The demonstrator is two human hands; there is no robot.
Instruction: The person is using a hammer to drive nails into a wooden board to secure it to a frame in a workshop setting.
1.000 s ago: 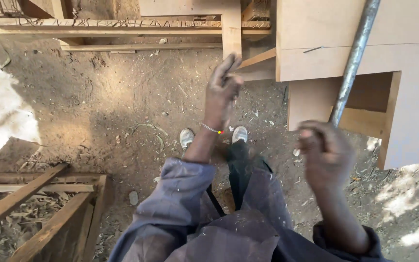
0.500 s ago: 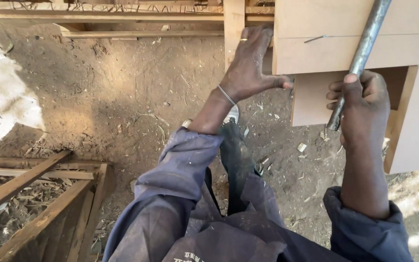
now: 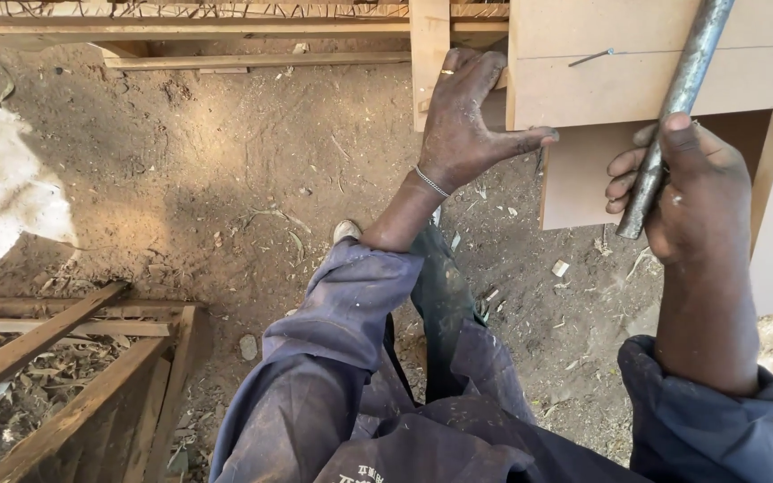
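Observation:
My left hand (image 3: pixel 467 121) presses flat against the left edge of a pale fibreboard cabinet (image 3: pixel 583 85), fingers spread and the thumb lying along the lower edge of its front panel. It wears a ring and a thin wrist bracelet. My right hand (image 3: pixel 700 192) is closed around the lower end of a grey metal pipe (image 3: pixel 686 76) that slants up and to the right across the cabinet front. The pipe's bottom tip shows just below my fingers. A thin nail (image 3: pixel 590 58) sticks out of the panel between my hands.
A wooden frame (image 3: pixel 225 40) with rails runs along the top, and a wooden post (image 3: pixel 428 36) stands beside the cabinet. Another slatted timber frame (image 3: pixel 73 376) lies at the lower left. The ground (image 3: pixel 225 179) is dirt strewn with wood chips. My legs and one shoe (image 3: pixel 345 232) are below.
One second ago both hands were in the air, empty. Since then my left hand has landed on the cabinet edge and my right hand has gripped the pipe, which has lifted slightly.

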